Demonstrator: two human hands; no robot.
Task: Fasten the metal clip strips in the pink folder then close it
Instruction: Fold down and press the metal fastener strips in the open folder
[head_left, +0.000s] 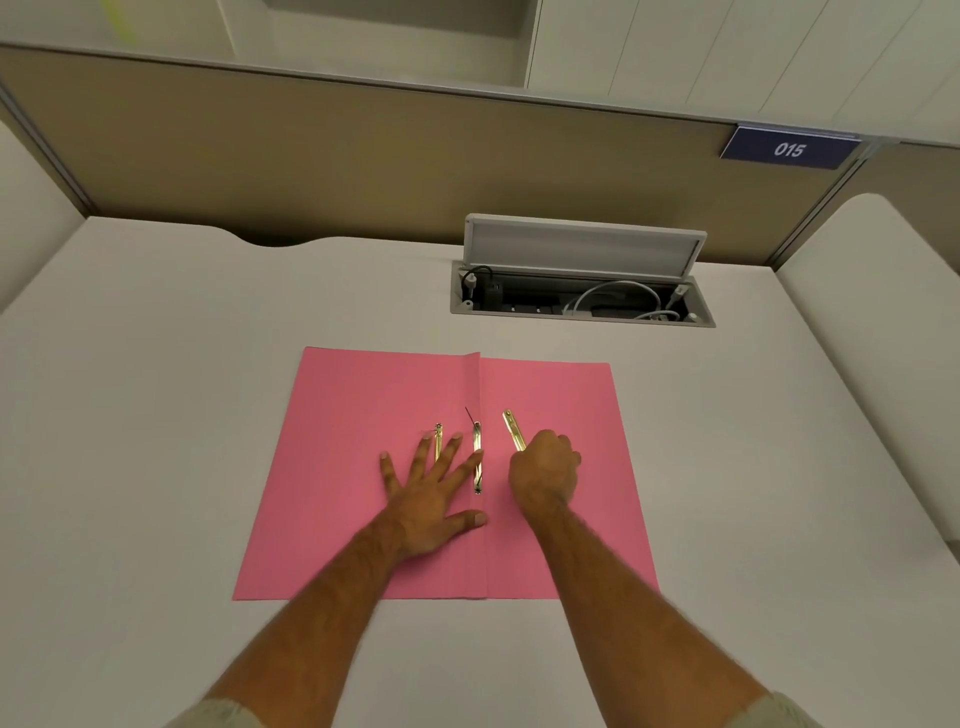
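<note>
On the white desk (156, 415), the pink paper folder (363, 395) lies open and flat, spine fold running away from the person. Three gold metal clip strips sit near the fold: the left strip (438, 441), the centre strip (477, 457) along the fold, and the right strip (513, 429), angled. The left hand (431, 499) presses flat on the left leaf, fingers spread, straddling the left strip. The right hand (545, 475) is curled, fingers closed on the right strip's near end. Beyond the folder, a recessed cable box (582, 299) stands with its lid raised.
</note>
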